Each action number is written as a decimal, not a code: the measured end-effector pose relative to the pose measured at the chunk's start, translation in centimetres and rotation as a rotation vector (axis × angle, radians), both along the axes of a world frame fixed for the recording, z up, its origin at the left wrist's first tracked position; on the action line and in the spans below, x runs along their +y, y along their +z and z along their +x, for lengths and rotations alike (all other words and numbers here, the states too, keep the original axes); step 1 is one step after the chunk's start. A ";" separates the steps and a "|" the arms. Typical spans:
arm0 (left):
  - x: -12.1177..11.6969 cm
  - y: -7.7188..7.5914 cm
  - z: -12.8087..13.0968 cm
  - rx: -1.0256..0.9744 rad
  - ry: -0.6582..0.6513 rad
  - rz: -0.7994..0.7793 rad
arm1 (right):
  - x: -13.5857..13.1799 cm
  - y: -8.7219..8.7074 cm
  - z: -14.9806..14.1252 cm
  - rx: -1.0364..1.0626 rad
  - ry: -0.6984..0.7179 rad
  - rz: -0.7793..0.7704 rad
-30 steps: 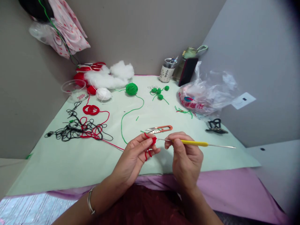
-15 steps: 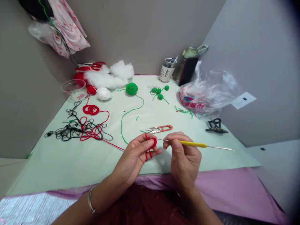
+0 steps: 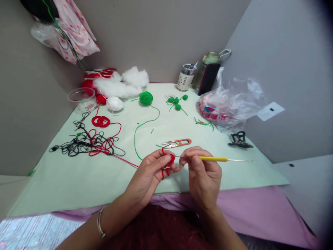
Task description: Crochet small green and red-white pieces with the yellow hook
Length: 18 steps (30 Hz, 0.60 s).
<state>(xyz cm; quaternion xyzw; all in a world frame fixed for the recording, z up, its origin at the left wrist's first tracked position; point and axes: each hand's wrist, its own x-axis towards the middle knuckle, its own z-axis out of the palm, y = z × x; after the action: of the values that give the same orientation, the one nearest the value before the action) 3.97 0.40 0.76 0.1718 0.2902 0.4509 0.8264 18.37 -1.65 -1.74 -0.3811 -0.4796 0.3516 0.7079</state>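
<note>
My left hand [image 3: 151, 173] pinches a small red crocheted piece [image 3: 171, 159], with red yarn looped round its fingers and trailing left to a red tangle [image 3: 100, 146]. My right hand [image 3: 201, 173] grips a crochet hook with a yellow handle [image 3: 213, 159], its metal tip pushed into the red piece. Both hands hover over the near edge of a pale green mat [image 3: 78, 177]. Orange thread snips [image 3: 179, 142] lie just beyond the hands.
A green yarn ball [image 3: 146, 98], white ball [image 3: 114, 103], white stuffing [image 3: 122, 85], small green pieces [image 3: 177, 101], black yarn tangle [image 3: 75, 144], clear cup [image 3: 80, 99], jar [image 3: 186, 77], plastic bag [image 3: 226, 104] and black clip [image 3: 239, 140] lie on the mat. Walls enclose three sides.
My right hand has slid slightly left, pushing the hook further into the red piece. The left hand barely moved.
</note>
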 end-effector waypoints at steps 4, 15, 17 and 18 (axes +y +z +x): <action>0.0 0.0 0.0 0.042 0.004 0.015 | 0.0 0.0 0.0 0.011 0.016 -0.020; -0.1 0.2 0.1 0.176 0.088 0.094 | 0.0 0.6 -0.2 -0.189 -0.163 0.068; -0.1 0.1 0.1 0.206 0.096 0.111 | -0.1 0.7 -0.2 -0.235 -0.177 0.080; -0.1 0.0 0.1 0.224 0.099 0.121 | -0.1 0.7 -0.2 -0.259 -0.183 0.088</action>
<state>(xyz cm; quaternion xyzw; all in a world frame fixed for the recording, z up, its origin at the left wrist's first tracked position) 4.03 0.31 0.80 0.2561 0.3610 0.4859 0.7536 18.19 -1.78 -1.03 -0.4339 -0.5452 0.2122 0.6852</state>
